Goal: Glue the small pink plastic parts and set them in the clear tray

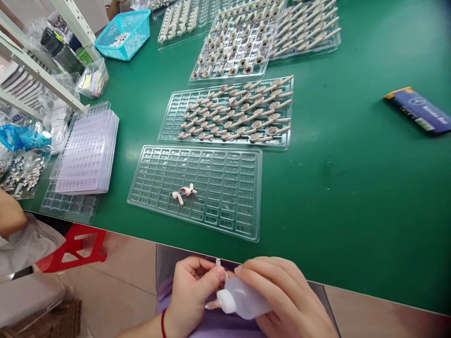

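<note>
Above my lap at the table's front edge, my left hand [192, 288] pinches a small pale earbud shell [218, 263] between thumb and fingers, its stem pointing up. My right hand [285, 291] is wrapped round a translucent squeeze bottle [252, 300]. The bottle lies tilted with its white cap and thin nozzle toward my left hand; whether the nozzle tip touches anything I cannot tell. Beyond my hands, a transparent plastic tray [225, 211] lies on the green table, with a few loose pinkish earbud shells [178, 198] on it.
Behind it stands a tray of beige earbud shells [243, 112], with more filled trays [232, 42] farther back. Stacked trays [88, 150] and a blue basket [127, 35] are at left. A dark blue packet [419, 110] lies right. Another person's arm [10, 213] shows at the left edge.
</note>
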The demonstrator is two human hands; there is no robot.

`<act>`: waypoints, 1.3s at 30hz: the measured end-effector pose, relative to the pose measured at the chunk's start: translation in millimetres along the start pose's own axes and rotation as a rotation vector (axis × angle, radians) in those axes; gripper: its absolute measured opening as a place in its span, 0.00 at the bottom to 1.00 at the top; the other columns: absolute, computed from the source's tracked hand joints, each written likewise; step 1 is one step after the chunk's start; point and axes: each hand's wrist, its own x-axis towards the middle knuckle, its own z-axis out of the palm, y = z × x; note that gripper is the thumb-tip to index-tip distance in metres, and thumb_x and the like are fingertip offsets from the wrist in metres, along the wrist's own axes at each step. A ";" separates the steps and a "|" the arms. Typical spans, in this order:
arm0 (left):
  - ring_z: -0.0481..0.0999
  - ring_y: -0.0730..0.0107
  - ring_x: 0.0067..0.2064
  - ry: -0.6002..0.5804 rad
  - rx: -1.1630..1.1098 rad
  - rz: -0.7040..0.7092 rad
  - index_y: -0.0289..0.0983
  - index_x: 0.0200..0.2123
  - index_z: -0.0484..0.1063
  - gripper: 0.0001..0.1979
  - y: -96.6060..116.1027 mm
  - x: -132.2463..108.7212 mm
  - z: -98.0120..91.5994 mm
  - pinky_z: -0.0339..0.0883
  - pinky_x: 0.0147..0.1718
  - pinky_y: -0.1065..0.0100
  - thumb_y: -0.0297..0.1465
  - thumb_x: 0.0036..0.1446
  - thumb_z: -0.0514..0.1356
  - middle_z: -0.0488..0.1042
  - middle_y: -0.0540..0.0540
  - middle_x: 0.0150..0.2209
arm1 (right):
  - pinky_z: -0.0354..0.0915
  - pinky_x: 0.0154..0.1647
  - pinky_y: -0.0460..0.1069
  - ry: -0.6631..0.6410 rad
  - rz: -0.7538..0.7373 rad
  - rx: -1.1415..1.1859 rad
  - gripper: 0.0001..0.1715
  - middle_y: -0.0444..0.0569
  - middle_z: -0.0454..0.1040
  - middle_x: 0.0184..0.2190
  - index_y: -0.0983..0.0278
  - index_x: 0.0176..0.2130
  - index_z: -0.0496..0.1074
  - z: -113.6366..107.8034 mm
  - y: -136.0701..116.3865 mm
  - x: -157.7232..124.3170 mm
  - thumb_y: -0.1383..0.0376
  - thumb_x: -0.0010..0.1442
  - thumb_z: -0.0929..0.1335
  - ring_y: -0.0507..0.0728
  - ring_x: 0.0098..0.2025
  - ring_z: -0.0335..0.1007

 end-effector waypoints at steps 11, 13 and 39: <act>0.70 0.77 0.19 0.029 0.010 -0.004 0.31 0.20 0.76 0.20 7.3 1.6 4.7 0.62 0.19 0.76 0.41 0.33 0.77 0.77 0.47 0.18 | 0.66 0.38 0.49 0.010 0.016 0.017 0.18 0.49 0.74 0.33 0.65 0.42 0.70 0.5 -1.5 4.0 0.81 0.56 0.63 0.55 0.36 0.68; 0.70 0.76 0.19 0.023 0.017 -0.005 0.31 0.20 0.77 0.20 7.6 1.6 4.7 0.62 0.19 0.76 0.41 0.34 0.77 0.77 0.47 0.18 | 0.66 0.38 0.49 0.003 0.014 0.013 0.18 0.49 0.75 0.32 0.64 0.42 0.70 -0.3 -1.6 5.5 0.81 0.56 0.63 0.55 0.35 0.68; 0.73 0.70 0.23 -0.135 0.240 0.028 0.34 0.25 0.82 0.14 22.2 4.1 -11.3 0.67 0.26 0.69 0.40 0.40 0.75 0.79 0.44 0.22 | 0.69 0.35 0.48 -0.036 -0.006 0.024 0.20 0.48 0.75 0.32 0.63 0.43 0.70 -5.4 0.2 8.2 0.82 0.56 0.62 0.53 0.33 0.71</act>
